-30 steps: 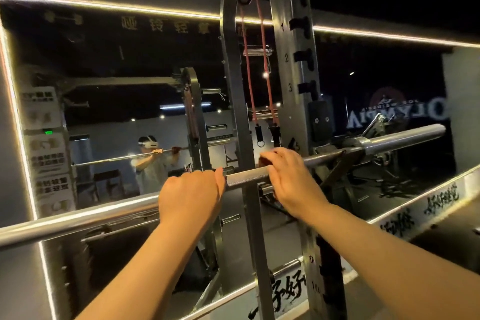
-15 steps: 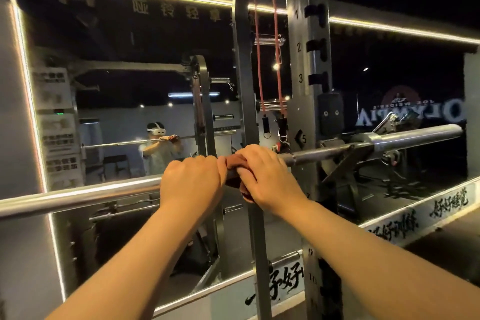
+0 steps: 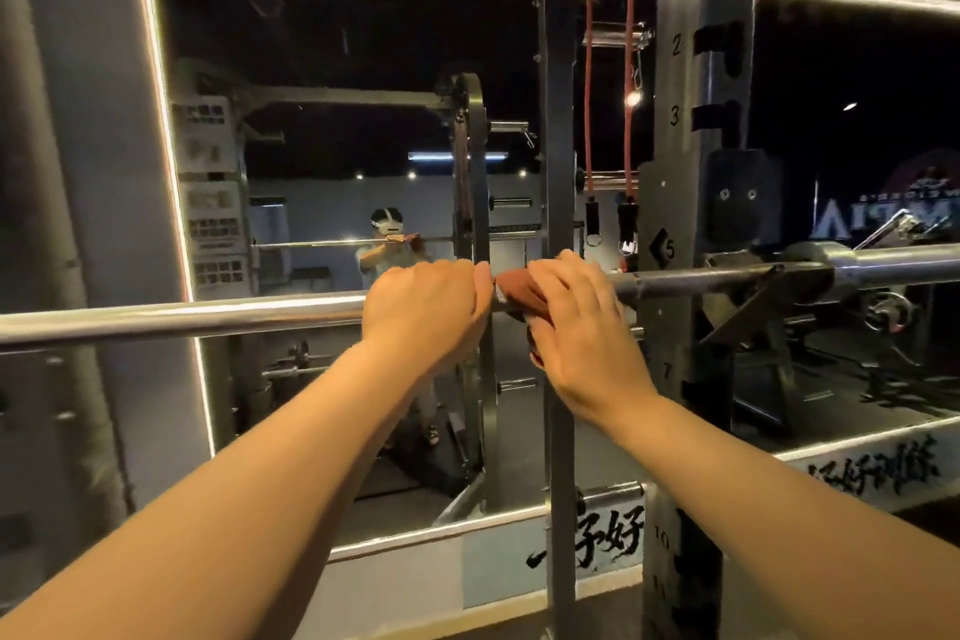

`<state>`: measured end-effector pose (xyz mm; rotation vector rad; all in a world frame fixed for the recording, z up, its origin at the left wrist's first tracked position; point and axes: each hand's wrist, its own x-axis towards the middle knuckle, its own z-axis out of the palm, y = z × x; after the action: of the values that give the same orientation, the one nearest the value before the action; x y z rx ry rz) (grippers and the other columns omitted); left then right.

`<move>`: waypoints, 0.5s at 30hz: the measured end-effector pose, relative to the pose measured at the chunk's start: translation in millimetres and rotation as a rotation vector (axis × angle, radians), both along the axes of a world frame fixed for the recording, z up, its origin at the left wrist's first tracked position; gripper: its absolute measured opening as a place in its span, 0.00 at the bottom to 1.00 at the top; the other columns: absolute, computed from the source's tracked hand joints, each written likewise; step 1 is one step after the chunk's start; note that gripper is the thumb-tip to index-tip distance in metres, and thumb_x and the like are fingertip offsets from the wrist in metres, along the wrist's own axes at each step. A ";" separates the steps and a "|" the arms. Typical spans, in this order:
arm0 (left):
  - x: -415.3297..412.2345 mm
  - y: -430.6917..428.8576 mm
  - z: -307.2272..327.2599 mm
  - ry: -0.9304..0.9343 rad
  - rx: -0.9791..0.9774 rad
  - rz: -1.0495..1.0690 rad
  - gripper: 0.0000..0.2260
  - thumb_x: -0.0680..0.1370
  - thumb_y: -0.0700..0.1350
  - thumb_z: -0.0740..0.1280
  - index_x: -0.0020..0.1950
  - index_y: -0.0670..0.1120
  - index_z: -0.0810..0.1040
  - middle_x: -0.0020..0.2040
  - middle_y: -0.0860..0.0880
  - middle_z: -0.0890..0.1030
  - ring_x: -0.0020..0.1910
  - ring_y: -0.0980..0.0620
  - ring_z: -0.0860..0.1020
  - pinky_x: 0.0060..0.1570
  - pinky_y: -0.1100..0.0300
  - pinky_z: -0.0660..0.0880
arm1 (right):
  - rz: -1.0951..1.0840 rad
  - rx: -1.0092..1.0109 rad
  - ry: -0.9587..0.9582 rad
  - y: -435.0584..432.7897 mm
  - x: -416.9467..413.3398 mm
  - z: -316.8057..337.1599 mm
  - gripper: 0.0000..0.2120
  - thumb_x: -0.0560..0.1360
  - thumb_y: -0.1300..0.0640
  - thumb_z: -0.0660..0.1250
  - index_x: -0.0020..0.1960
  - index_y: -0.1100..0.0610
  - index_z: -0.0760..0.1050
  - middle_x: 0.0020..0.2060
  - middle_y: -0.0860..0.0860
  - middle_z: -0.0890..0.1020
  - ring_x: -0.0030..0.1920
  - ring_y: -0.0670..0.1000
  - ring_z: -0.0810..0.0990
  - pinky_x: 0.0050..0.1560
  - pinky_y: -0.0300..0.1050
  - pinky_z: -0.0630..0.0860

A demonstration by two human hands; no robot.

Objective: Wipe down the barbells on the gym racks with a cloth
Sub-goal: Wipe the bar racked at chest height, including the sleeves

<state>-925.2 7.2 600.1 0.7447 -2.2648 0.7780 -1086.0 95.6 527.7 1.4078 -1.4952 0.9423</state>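
Note:
A steel barbell [image 3: 182, 320] runs across the view at chest height, resting on a hook of the rack upright [image 3: 696, 234] at the right. My left hand [image 3: 426, 309] grips the bar from above, fingers curled over it. Just to its right my right hand [image 3: 576, 322] holds a reddish-brown cloth [image 3: 511, 287] wrapped over the bar, fingers draped over the cloth. Only a small part of the cloth shows between the two hands and below my right palm. The hands almost touch.
A large mirror [image 3: 311, 146] with a lit frame fills the wall behind, reflecting a person at a bar. A second grey upright [image 3: 558, 120] stands just behind my hands. Red resistance bands [image 3: 628, 68] hang between the uprights. The barbell sleeve [image 3: 904, 263] extends right.
My right hand slid left along the bar, from the knurled part near the upright to right beside my left hand. The cloth now shows under it. The view shifted left.

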 end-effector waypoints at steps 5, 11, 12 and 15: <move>12.8 -2.3 7.6 0.062 0.156 0.093 0.07 0.84 0.46 0.59 0.56 0.45 0.73 0.36 0.50 0.70 0.40 0.49 0.75 0.49 0.51 0.75 | -0.097 0.075 0.079 11.5 -4.5 10.7 0.23 0.81 0.45 0.55 0.70 0.55 0.73 0.64 0.53 0.72 0.66 0.57 0.69 0.75 0.58 0.61; 35.9 -2.2 5.0 0.003 0.065 0.260 0.08 0.84 0.45 0.59 0.61 0.44 0.72 0.34 0.50 0.64 0.31 0.52 0.66 0.43 0.52 0.69 | -0.171 0.160 -0.158 -19.4 23.0 48.3 0.27 0.81 0.41 0.40 0.52 0.49 0.76 0.46 0.45 0.76 0.52 0.51 0.75 0.62 0.50 0.70; 35.8 0.2 5.2 -0.006 0.053 0.273 0.08 0.84 0.45 0.59 0.61 0.44 0.71 0.34 0.50 0.65 0.29 0.52 0.64 0.40 0.52 0.67 | -0.145 0.138 -0.186 -22.7 29.7 41.6 0.26 0.82 0.42 0.40 0.53 0.49 0.75 0.48 0.44 0.75 0.55 0.51 0.74 0.68 0.52 0.68; 34.7 1.4 3.2 -0.015 0.019 0.304 0.06 0.83 0.45 0.61 0.58 0.45 0.71 0.33 0.49 0.65 0.28 0.51 0.63 0.38 0.52 0.66 | -0.046 0.081 -0.165 -19.8 46.5 6.3 0.24 0.84 0.46 0.45 0.71 0.56 0.68 0.69 0.51 0.69 0.76 0.56 0.61 0.82 0.60 0.49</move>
<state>-890.4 8.6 603.3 1.1125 -2.2022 0.9029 -1039.4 75.9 534.0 1.3738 -1.6982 0.9990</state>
